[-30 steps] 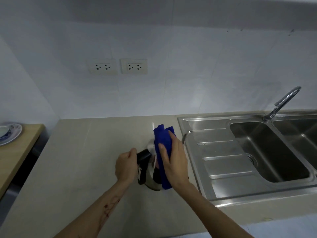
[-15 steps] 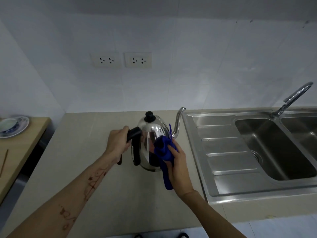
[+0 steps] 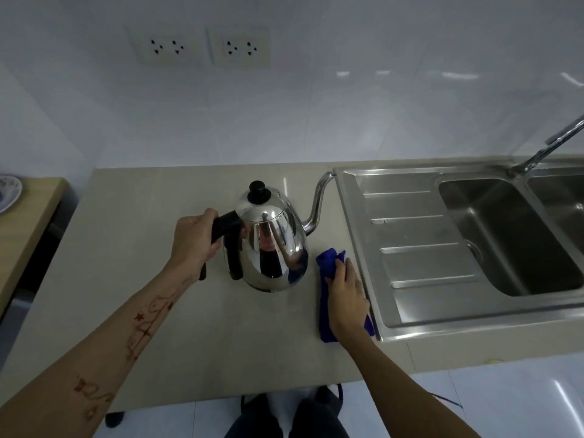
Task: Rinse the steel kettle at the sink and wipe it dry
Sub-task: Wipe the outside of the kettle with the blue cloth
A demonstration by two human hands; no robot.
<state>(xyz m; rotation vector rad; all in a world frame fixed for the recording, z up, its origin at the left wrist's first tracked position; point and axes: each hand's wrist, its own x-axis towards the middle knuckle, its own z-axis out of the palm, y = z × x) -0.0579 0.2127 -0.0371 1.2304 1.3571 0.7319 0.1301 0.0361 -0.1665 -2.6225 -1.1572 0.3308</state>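
The steel kettle (image 3: 270, 245) stands upright on the beige counter (image 3: 151, 235), its black lid knob on top and its thin spout pointing right toward the sink. My left hand (image 3: 194, 240) is closed around the kettle's black handle. A folded blue cloth (image 3: 328, 292) lies flat on the counter to the right of the kettle, beside the sink's edge. My right hand (image 3: 347, 295) rests palm down on the cloth, fingers pressing it against the counter. Cloth and kettle are apart.
The steel sink (image 3: 410, 248) with its ribbed drainboard fills the right side, with a basin and a tap (image 3: 550, 147) beyond. Two wall sockets (image 3: 202, 47) sit above the counter. A wooden table with a plate (image 3: 9, 191) stands at far left.
The kettle went from tilted to standing upright on the counter. My right hand took the blue cloth off the kettle's body and laid it down on the counter to the right.
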